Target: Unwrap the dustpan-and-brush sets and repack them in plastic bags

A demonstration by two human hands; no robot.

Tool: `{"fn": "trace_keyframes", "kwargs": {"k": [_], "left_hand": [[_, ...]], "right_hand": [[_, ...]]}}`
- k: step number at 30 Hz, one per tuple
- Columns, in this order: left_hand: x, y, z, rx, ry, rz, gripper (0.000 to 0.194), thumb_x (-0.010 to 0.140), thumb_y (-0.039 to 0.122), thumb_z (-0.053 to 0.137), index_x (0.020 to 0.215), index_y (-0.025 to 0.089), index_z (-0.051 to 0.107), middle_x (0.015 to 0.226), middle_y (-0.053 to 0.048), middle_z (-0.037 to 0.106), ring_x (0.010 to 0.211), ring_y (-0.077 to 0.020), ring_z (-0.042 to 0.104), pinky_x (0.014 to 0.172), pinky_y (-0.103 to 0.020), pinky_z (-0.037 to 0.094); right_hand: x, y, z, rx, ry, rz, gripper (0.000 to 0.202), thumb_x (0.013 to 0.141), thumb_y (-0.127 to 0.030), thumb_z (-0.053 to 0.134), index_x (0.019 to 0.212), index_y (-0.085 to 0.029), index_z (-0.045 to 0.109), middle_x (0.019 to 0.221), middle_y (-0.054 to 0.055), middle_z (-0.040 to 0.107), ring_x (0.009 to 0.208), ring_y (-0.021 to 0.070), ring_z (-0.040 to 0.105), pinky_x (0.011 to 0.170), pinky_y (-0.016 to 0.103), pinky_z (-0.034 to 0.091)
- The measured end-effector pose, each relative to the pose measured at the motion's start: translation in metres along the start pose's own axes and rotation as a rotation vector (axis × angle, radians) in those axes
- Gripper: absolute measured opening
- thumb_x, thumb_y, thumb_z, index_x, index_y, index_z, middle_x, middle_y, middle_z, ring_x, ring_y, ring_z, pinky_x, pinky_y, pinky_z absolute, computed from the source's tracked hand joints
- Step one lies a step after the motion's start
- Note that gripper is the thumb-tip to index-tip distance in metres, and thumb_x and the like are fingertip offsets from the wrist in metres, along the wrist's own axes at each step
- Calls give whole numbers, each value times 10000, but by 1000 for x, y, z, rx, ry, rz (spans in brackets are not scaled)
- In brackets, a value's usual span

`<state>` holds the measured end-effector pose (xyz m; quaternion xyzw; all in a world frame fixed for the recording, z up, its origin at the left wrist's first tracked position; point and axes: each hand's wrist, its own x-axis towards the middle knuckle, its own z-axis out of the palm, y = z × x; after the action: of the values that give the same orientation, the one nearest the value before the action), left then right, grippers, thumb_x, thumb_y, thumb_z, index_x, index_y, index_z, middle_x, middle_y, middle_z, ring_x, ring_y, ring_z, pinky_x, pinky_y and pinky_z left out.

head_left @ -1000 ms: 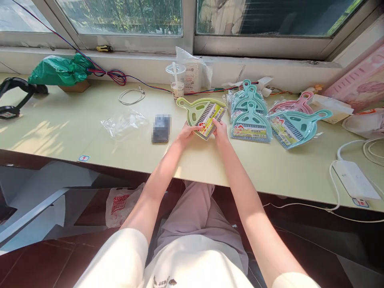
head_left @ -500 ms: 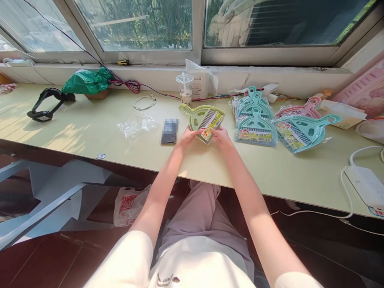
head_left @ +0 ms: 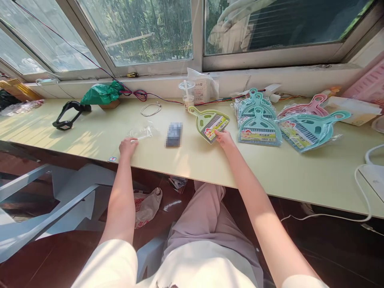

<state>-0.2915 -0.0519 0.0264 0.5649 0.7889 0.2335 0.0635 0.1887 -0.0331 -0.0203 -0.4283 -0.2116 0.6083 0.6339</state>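
The green dustpan-and-brush set (head_left: 207,117) rests tilted above the desk, its yellow printed label facing up. My right hand (head_left: 224,139) grips its lower right corner, with fingers closed on the label edge. Away to the left, my left hand (head_left: 128,147) has its fingers closed at the near edge of a crumpled clear plastic bag (head_left: 145,132). Between the two hands lies a phone (head_left: 174,135), its surface blurred out. Several wrapped blue dustpan sets (head_left: 258,128) lie to the right of my right hand, with a pink one (head_left: 315,105) behind them.
A drink cup (head_left: 187,94) with a straw stands by the window ledge. Farther left are a coiled white cable (head_left: 151,109), a green plastic bag (head_left: 100,94) and a black strap-like device (head_left: 67,116). A white power strip (head_left: 373,178) sits at the right.
My left hand has let go of the dustpan set and moved left to the clear bag. My right hand still holds the set. The camera view has shifted slightly.
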Motion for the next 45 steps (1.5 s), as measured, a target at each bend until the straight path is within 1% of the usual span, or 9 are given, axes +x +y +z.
{"fn": "trace_keyframes", "kwargs": {"k": [4, 10, 14, 17, 22, 24, 30, 38, 45], "left_hand": [[-2, 29, -8, 76, 178, 6, 279, 847, 305, 565, 1044, 185, 723, 1083, -137, 692, 1043, -304, 605, 893, -380, 445], [-9, 120, 1, -34, 444, 232, 266, 908, 292, 503, 1042, 194, 712, 1057, -107, 693, 1016, -276, 587, 859, -351, 434], [-22, 180, 20, -13, 410, 364, 255, 919, 257, 493, 1034, 182, 707, 1059, -114, 687, 1050, -287, 561, 865, -364, 416], [-29, 206, 30, 43, 307, 420, 271, 932, 255, 477, 1027, 158, 712, 1055, -140, 686, 1062, -309, 551, 868, -391, 409], [-22, 217, 32, 120, 281, 397, 307, 950, 261, 442, 1060, 133, 698, 1050, -171, 674, 1064, -329, 545, 837, -405, 426], [-18, 218, 31, 158, 266, 383, 320, 956, 256, 421, 1040, 122, 698, 1033, -182, 670, 1067, -335, 544, 818, -402, 437], [-25, 231, 42, 212, 219, 423, 376, 973, 252, 352, 995, 113, 701, 1005, -198, 666, 1027, -333, 570, 770, -388, 462], [-39, 252, 75, 70, 264, 564, 359, 968, 227, 372, 1147, 173, 679, 1186, -172, 645, 1131, -305, 549, 868, -401, 485], [-45, 264, 96, -245, 246, 706, 338, 960, 269, 419, 1169, 229, 681, 1346, -101, 577, 1298, -274, 458, 1039, -435, 427]], "right_hand": [[-5, -1, 1, -4, -29, -34, 309, 578, -100, 837, 804, -172, 639, 840, 43, 745, 853, 218, 712, 817, 383, 599], [-25, -9, 10, -33, -335, -151, 449, 535, -325, 889, 914, -182, 694, 985, 70, 744, 944, 254, 699, 840, 384, 581], [-30, -14, 9, -125, -430, -133, 490, 543, -353, 877, 972, -183, 712, 1030, 80, 737, 957, 262, 695, 841, 381, 570], [-25, -18, 1, -169, -385, -102, 457, 549, -308, 872, 953, -168, 713, 1007, 86, 741, 929, 257, 701, 844, 384, 571], [-12, -23, -10, -202, -50, -49, 274, 571, -107, 821, 785, -167, 661, 844, 66, 750, 860, 236, 714, 814, 387, 593], [-11, -25, -10, -196, 4, -42, 244, 593, -70, 792, 762, -167, 645, 817, 61, 749, 857, 232, 716, 808, 385, 599], [-22, -19, 7, -179, -193, 3, 260, 595, -62, 790, 822, -139, 688, 858, 89, 756, 806, 240, 725, 756, 370, 614], [-28, 8, 26, -42, 90, -94, 224, 656, -64, 737, 819, -164, 620, 877, 56, 751, 812, 202, 721, 726, 337, 616], [-31, 4, 30, -19, -22, -86, 275, 627, -125, 779, 854, -155, 627, 888, 63, 750, 803, 205, 719, 739, 337, 606]]}}
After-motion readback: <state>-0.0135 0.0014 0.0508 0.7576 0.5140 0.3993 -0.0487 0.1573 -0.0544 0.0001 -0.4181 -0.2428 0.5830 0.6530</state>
